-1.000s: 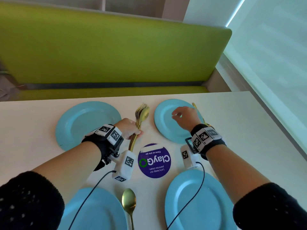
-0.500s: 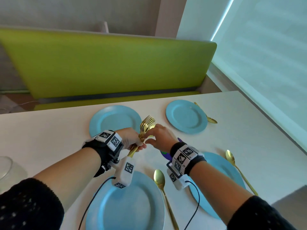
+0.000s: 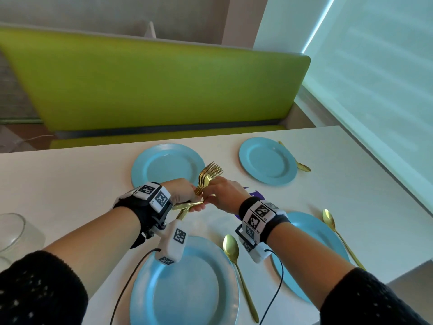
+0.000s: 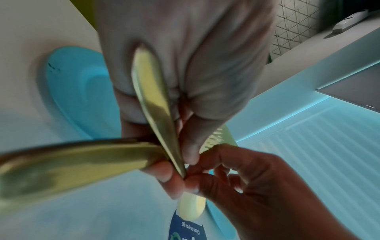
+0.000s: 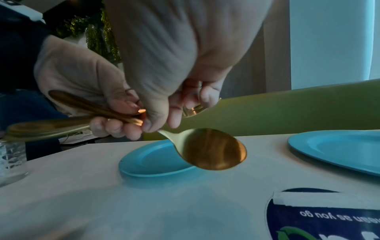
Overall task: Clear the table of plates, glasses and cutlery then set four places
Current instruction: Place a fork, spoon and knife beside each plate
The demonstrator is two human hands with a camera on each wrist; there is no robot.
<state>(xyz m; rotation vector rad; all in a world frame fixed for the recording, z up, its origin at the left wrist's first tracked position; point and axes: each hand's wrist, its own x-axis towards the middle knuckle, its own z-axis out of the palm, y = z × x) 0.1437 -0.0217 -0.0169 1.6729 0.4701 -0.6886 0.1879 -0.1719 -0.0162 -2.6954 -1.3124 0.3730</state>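
Note:
Four blue plates lie on the white table: far left (image 3: 167, 165), far right (image 3: 267, 160), near left (image 3: 185, 282), near right (image 3: 311, 254). My left hand (image 3: 187, 195) grips a bundle of gold forks (image 3: 210, 174) by the handles, tines pointing away, above the table between the plates. My right hand (image 3: 222, 195) meets it and pinches the neck of a gold spoon (image 5: 213, 149) from that bundle between thumb and finger; the bowl hangs low over the table. The head view hides this spoon behind my right hand. Fork handles (image 4: 72, 159) stick out of my left hand (image 4: 179, 162).
Gold spoons lie beside the far right plate (image 3: 302, 166), between the near plates (image 3: 236, 266) and right of the near right plate (image 3: 339, 235). A clear glass (image 3: 11, 231) stands at the left edge. A round purple sticker (image 3: 253, 193) marks the table centre. Behind is a green bench (image 3: 164, 90).
My right hand left the far right plate, came to the cutlery in my left hand and now pinches the spoon. The left hand kept hold of its bundle.

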